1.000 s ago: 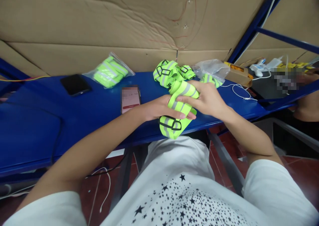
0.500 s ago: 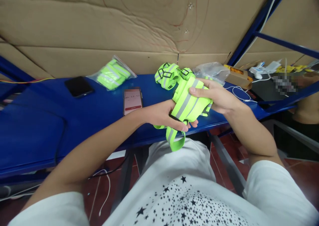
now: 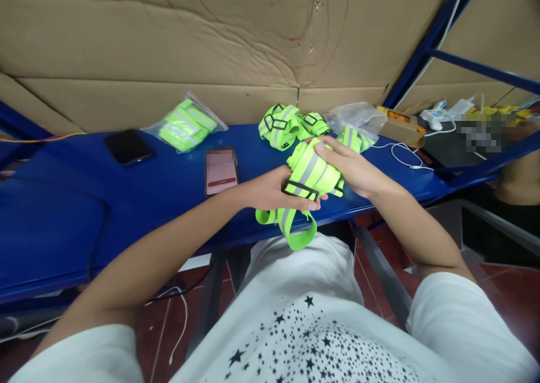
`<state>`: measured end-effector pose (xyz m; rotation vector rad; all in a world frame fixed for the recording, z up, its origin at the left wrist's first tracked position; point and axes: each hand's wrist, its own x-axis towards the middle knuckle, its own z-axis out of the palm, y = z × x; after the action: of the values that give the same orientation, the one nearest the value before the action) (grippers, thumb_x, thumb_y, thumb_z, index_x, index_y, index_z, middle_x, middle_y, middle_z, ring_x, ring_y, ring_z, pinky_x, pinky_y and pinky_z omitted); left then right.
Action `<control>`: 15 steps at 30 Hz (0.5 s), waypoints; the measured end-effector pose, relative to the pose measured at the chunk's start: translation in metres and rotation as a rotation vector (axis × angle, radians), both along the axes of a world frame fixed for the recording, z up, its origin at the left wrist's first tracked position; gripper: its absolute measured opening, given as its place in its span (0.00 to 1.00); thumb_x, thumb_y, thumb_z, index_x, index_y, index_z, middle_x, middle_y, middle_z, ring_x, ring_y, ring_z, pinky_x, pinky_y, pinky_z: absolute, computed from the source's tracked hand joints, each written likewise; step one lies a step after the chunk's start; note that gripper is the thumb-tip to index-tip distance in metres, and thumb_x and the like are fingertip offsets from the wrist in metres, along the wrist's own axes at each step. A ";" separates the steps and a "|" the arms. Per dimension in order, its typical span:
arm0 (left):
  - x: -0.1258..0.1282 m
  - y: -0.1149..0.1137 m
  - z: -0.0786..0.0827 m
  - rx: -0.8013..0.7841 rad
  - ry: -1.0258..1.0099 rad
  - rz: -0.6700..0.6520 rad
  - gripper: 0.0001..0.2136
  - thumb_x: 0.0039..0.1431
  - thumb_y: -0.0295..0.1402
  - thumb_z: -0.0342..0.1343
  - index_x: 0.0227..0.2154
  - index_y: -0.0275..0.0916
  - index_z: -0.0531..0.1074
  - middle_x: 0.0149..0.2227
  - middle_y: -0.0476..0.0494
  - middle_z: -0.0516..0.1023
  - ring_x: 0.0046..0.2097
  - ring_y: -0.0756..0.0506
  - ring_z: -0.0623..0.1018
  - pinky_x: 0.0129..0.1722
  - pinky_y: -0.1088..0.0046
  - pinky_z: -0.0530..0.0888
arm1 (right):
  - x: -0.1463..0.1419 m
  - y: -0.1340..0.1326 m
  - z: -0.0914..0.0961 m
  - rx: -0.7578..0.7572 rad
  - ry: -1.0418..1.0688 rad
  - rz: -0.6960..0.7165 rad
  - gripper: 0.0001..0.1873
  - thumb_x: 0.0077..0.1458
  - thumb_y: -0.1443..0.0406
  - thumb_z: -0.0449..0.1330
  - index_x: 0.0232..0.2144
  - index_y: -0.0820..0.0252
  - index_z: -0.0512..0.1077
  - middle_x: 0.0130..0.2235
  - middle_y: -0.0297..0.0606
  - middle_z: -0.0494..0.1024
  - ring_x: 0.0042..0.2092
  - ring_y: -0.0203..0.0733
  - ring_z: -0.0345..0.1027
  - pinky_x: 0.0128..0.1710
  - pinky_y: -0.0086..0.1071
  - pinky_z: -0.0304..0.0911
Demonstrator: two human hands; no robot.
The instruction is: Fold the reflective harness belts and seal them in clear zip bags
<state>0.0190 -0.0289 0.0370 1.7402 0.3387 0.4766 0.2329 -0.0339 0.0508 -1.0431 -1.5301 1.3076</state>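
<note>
A neon-yellow reflective strap (image 3: 311, 172) with grey stripes is bundled between my two hands, over the table's front edge. My left hand (image 3: 282, 192) is closed round its lower left side, beside a black buckle (image 3: 300, 190); loose loops of the strap dangle below. From the right, my right hand (image 3: 346, 166) grips the bundle, thumb on top and the other fingers partly hidden behind. Just beyond lie rolled reflective straps (image 3: 280, 127) with black buckles. A clear plastic bag (image 3: 358, 118) with more neon strap at its mouth is behind my right hand.
On the blue table (image 3: 54, 203) are a sealed bag of neon straps (image 3: 188, 125), a dark phone (image 3: 129, 147) and a phone with a lit screen (image 3: 221, 172). A cardboard box (image 3: 400, 127) and white cables stand right. Cardboard lines the back; part of another person shows far right.
The strap bundle has come slightly down and left in my hands and looks more compact. My right hand has moved left with it, uncovering the neon strap by the clear bag.
</note>
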 end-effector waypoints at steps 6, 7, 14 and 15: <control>-0.001 0.006 -0.007 -0.118 0.010 0.002 0.18 0.56 0.33 0.74 0.47 0.34 0.80 0.44 0.37 0.87 0.45 0.43 0.87 0.45 0.70 0.84 | 0.002 0.001 -0.005 0.223 -0.265 0.073 0.30 0.66 0.38 0.54 0.44 0.55 0.75 0.31 0.33 0.77 0.28 0.37 0.69 0.28 0.31 0.67; -0.001 0.008 -0.008 -0.125 0.008 0.001 0.18 0.54 0.34 0.74 0.46 0.34 0.80 0.45 0.36 0.87 0.45 0.42 0.87 0.46 0.68 0.84 | 0.002 -0.002 -0.004 0.226 -0.327 0.137 0.32 0.67 0.37 0.51 0.48 0.56 0.76 0.31 0.34 0.78 0.28 0.38 0.70 0.29 0.33 0.68; -0.002 0.011 -0.011 -0.220 0.038 -0.201 0.24 0.50 0.31 0.76 0.51 0.39 0.81 0.56 0.35 0.83 0.61 0.35 0.80 0.61 0.58 0.79 | -0.004 -0.017 -0.005 0.491 -0.612 0.081 0.45 0.48 0.43 0.73 0.63 0.56 0.71 0.59 0.43 0.79 0.56 0.56 0.76 0.55 0.45 0.71; -0.002 0.011 -0.012 -0.253 0.020 -0.215 0.25 0.49 0.31 0.76 0.52 0.39 0.81 0.57 0.35 0.83 0.62 0.34 0.80 0.62 0.56 0.78 | -0.005 -0.017 -0.006 0.476 -0.595 0.050 0.43 0.49 0.43 0.73 0.61 0.56 0.73 0.57 0.43 0.80 0.55 0.56 0.76 0.54 0.45 0.71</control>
<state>0.0172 -0.0182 0.0252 1.5146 0.2123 0.2493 0.2282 -0.0508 0.0450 -1.1289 -2.1829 0.6163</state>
